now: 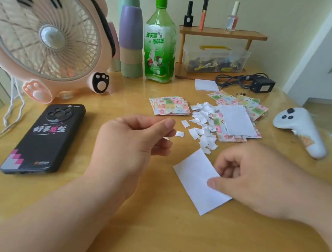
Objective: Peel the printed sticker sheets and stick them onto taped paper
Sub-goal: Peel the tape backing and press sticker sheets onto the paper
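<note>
Hands over a wooden worktop. Your right hand grips a blank white sheet by its near edge, thumb on top, fingers curled. Your left hand, just to its left, is raised with fingers curled, pinching a tiny white scrap. Beyond both hands lie torn white scraps and printed sticker sheets.

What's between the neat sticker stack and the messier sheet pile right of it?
A heap of small white paper scraps on the table, between the neat sticker stack and the messier sheet pile. Seen in the head view.
</note>
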A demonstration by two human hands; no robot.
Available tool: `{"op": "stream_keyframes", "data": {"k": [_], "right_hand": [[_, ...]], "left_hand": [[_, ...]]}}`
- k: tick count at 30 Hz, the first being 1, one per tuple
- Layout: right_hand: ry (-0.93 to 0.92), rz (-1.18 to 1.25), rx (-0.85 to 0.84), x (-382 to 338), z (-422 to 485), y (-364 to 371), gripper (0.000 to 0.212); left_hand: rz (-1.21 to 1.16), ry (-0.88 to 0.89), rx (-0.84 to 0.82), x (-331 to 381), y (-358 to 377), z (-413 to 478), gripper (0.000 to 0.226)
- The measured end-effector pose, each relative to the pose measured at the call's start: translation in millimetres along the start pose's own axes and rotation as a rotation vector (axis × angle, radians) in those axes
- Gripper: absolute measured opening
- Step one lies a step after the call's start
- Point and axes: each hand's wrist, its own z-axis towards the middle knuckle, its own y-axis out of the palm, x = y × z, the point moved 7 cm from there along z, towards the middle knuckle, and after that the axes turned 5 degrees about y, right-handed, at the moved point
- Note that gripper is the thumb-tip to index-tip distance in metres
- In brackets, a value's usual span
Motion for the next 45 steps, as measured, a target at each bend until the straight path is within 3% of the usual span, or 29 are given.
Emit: {"op": "stream_keyframes", "data": {"k": [3, 6, 8, 12, 13, 17, 21, 26, 30, 33, 38, 40, 45], "right_hand": [[0.037, -0.128, 0.062, -1.2, -3.3, -1.5, 0.022], [0.021, -0.208, 0.139, -2.4, -3.5, -8.3, 0.039], [0.018, -0.222, 0.199, -2.1, -4.3, -17.5, 0.039], [0.050, -0.094, 0.395, 11.2, -5.7, -59.6, 0.007], [0.089, -0.133, 0.413, 17.3, -5.7, -68.8, 0.013], [0.283, -0.276, 0.218, 36.2, -6.9, -75.1, 0.028], [0.340, -0.286, -0.004, 43.5, -5.9, -53.2, 0.015], [0.290, -0.475, -0.016, 35.4, -9.9, -44.8, 0.067], [0.178, -0.375, 0.003, 28.5, -8.1, -39.2, 0.066], [-0.061, -0.158, 0.101, 7.6, -10.8, -40.7, 0.067], [-0.478, 0.183, 0.195, -33.4, -34.4, -36.1, 0.066], [-0.537, 0.204, 0.196, -38.9, -39.5, -30.4, 0.066], [-0.554, 0.227, 0.204, -40.4, -38.8, -25.2, 0.065]], "left_hand": [[0.108, -0.030, 0.006, -1.4, 2.8, -5.1, 0.039], [0.182, -0.076, -0.045, -4.8, 8.7, -8.5, 0.051], [0.213, -0.060, -0.116, -4.8, 15.1, -9.5, 0.046], [0.446, 0.022, -0.259, -5.9, 23.2, -12.3, 0.018], [0.480, 0.023, -0.294, -6.8, 24.9, -13.0, 0.010], [0.473, -0.030, -0.387, -9.6, 28.8, -16.9, 0.041], [0.357, -0.061, -0.341, -10.1, 28.3, -15.8, 0.041], [0.412, 0.073, -0.278, -4.2, 24.4, -13.1, 0.021], [0.371, 0.105, -0.262, -1.4, 23.6, -15.1, 0.017], [0.275, 0.090, -0.288, -2.0, 26.4, -18.0, 0.014], [-0.034, -0.039, -0.464, -7.0, 37.4, -20.6, 0.045], [-0.081, -0.036, -0.527, -5.8, 41.5, -22.7, 0.051], [-0.135, 0.005, -0.517, 0.2, 41.2, -22.7, 0.035]]}}
